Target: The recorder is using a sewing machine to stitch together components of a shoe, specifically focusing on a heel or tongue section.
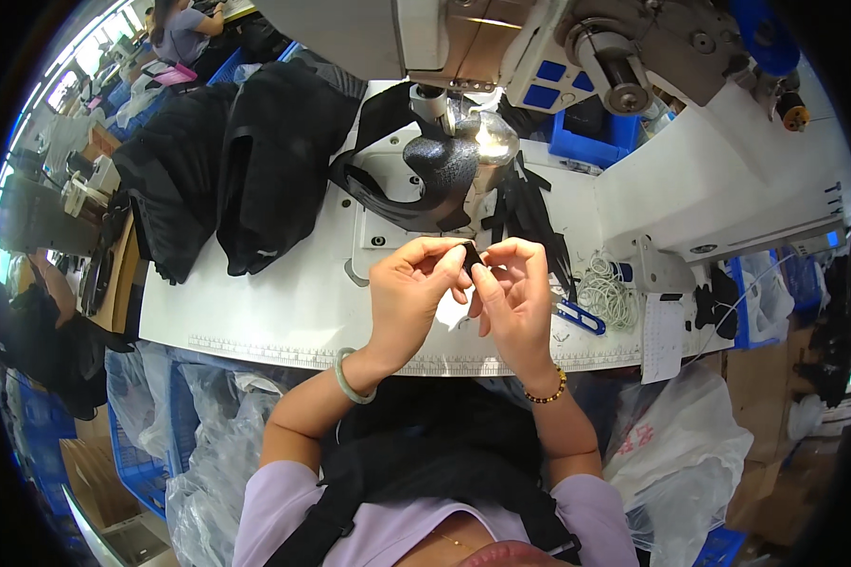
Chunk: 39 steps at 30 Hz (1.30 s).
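Note:
Both hands meet above the white sewing table, just in front of the machine. My left hand (412, 287) pinches one end of a short black fabric strip (472, 259) between thumb and forefinger. My right hand (514, 300) grips the same strip from the other side, its fingers curled. Much of the strip is hidden by the fingertips. Beyond the hands, a curved black fabric piece (388, 200) lies around the sewing machine's shiny metal bed (494, 151), under the machine head (435, 102).
Black cut strips (528, 210) hang by the machine bed. Blue thread snips (579, 317) and a tangle of pale cord (607, 295) lie to the right. Large black fabric pieces (279, 156) are heaped at left. A ruler strip (416, 363) edges the table; plastic bags (676, 463) sit below.

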### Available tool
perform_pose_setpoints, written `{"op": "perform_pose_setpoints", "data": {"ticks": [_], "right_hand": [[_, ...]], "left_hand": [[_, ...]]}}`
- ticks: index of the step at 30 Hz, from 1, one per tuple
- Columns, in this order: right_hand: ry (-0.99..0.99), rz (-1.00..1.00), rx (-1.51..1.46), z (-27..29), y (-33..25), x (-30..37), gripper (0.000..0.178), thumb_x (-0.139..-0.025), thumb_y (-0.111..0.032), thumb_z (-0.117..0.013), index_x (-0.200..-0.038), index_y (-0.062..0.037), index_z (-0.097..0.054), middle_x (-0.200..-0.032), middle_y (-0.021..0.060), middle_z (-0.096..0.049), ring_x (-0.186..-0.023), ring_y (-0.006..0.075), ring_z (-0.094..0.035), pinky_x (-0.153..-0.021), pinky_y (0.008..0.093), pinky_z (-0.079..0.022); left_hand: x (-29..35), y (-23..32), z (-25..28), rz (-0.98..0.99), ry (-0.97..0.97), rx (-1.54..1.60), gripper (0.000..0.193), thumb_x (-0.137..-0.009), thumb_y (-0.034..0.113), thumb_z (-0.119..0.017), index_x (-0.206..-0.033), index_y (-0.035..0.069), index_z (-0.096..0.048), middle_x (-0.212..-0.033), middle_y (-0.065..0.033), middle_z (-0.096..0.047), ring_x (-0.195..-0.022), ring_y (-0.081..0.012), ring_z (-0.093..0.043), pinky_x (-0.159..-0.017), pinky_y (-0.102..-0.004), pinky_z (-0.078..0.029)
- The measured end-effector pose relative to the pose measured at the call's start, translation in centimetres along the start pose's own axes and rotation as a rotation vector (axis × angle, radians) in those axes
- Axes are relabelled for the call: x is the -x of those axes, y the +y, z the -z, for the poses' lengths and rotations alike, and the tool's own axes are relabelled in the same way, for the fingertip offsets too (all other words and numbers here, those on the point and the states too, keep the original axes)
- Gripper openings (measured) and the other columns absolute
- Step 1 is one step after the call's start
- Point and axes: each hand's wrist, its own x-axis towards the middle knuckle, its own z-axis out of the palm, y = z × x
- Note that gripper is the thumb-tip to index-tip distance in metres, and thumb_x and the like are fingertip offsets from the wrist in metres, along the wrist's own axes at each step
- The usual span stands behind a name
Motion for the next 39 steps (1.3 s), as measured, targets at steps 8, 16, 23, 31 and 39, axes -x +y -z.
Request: {"op": "perform_pose_setpoints", "data": {"ticks": [8,16,23,31,39], "right_hand": [[-0.405,-0.111,0.012,2.9,-2.4,-2.6,0.028,-0.087,0.002,-0.052,-0.113,-0.0027,-0.041,-0.088,0.0067,-0.054,-0.059,0.0057,-0.052,-0.045,0.0178,-0.041],[-0.456,0.215,0.572,2.7,-3.2,-3.0,0.029,-0.083,-0.009,-0.063,-0.111,-0.005,-0.057,-0.093,0.0093,-0.056,-0.075,0.0178,-0.058,-0.064,0.0265,-0.048],[-0.419,0.38,0.68,2.3,-3.6,-3.5,0.025,-0.083,-0.008,-0.063,-0.106,-0.0031,-0.056,-0.095,0.0108,-0.056,-0.077,0.0248,-0.059,-0.066,0.0307,-0.049],[-0.426,0.493,0.717,1.7,-4.8,-4.0,0.027,-0.081,-0.009,-0.065,-0.106,-0.0033,-0.056,-0.093,0.0094,-0.055,-0.072,0.0196,-0.06,-0.061,0.0276,-0.05],[-0.12,-0.198,-0.035,-0.9,-5.0,-4.1,0.023,-0.091,-0.014,-0.055,-0.094,-0.0027,-0.034,-0.089,0.0109,-0.053,-0.058,0.0154,-0.064,-0.032,0.02,-0.043]], "left_hand": [[0.7,2.9,2.3,0.193,-0.276,-0.124,0.015,-0.086,0.005,-0.058,-0.095,-0.006,-0.057,-0.076,-0.0078,-0.061,-0.064,-0.0101,-0.059,-0.057,-0.0217,-0.049],[-0.5,3.8,3.1,0.173,-0.25,-0.18,0.016,-0.086,0.008,-0.061,-0.094,-0.006,-0.06,-0.072,-0.009,-0.063,-0.061,-0.0106,-0.06,-0.057,-0.0216,-0.049],[-0.9,4.1,3.2,0.158,-0.242,-0.132,0.017,-0.085,0.008,-0.062,-0.093,-0.006,-0.06,-0.072,-0.0098,-0.063,-0.062,-0.0115,-0.061,-0.057,-0.0219,-0.05],[-2.2,6.4,3.6,0.31,-0.353,-0.083,0.014,-0.084,0.007,-0.061,-0.089,-0.007,-0.06,-0.072,-0.0099,-0.062,-0.058,-0.0121,-0.06,-0.054,-0.0217,-0.049],[-4.9,11.2,4.0,0.0,-0.19,-0.115,0.015,-0.082,0.006,-0.06,-0.086,-0.008,-0.061,-0.069,-0.0085,-0.061,-0.053,-0.0083,-0.054,-0.046,-0.0199,-0.042]]}}
